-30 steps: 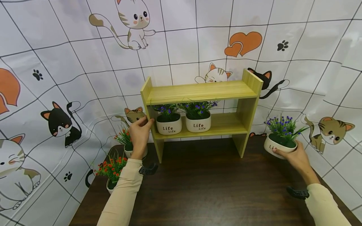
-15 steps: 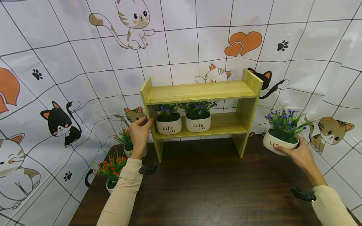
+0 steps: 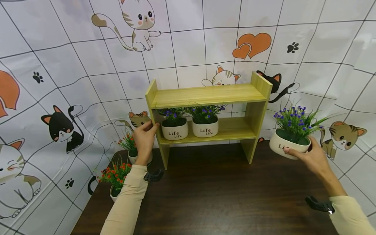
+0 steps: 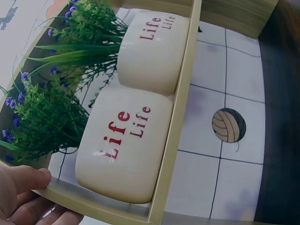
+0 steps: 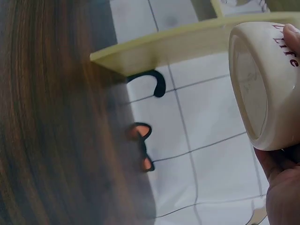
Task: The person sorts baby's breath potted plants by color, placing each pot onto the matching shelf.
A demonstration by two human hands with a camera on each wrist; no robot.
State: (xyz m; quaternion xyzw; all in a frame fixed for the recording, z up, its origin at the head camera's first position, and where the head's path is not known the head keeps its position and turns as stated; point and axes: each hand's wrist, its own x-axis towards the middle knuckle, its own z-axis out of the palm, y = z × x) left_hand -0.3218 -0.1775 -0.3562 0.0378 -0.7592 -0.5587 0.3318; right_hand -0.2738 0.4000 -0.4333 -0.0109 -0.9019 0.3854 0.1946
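My right hand (image 3: 308, 156) grips a white "Life" pot of blue flowers (image 3: 289, 143) in the air, right of the wooden shelf (image 3: 205, 94); the right wrist view shows the pot's underside (image 5: 262, 89) with my fingers round it. My left hand (image 3: 144, 137) holds the shelf's left upright, thumb on its front edge. Two white "Life" pots with blue flowers (image 3: 175, 129) (image 3: 205, 127) stand side by side on the lower board, seen close in the left wrist view (image 4: 126, 145) (image 4: 152, 49).
Two pots of red flowers (image 3: 116, 181) (image 3: 129, 147) stand on the dark wooden table (image 3: 220, 195) left of the shelf. A cat-print white sheet (image 3: 73, 65) covers the wall behind and both sides. The shelf's top board and the right part of its lower board are bare.
My right hand has lifted the blue-flower pot off the table and raised it slightly toward the shelf. My left hand has stayed on the shelf's left upright.
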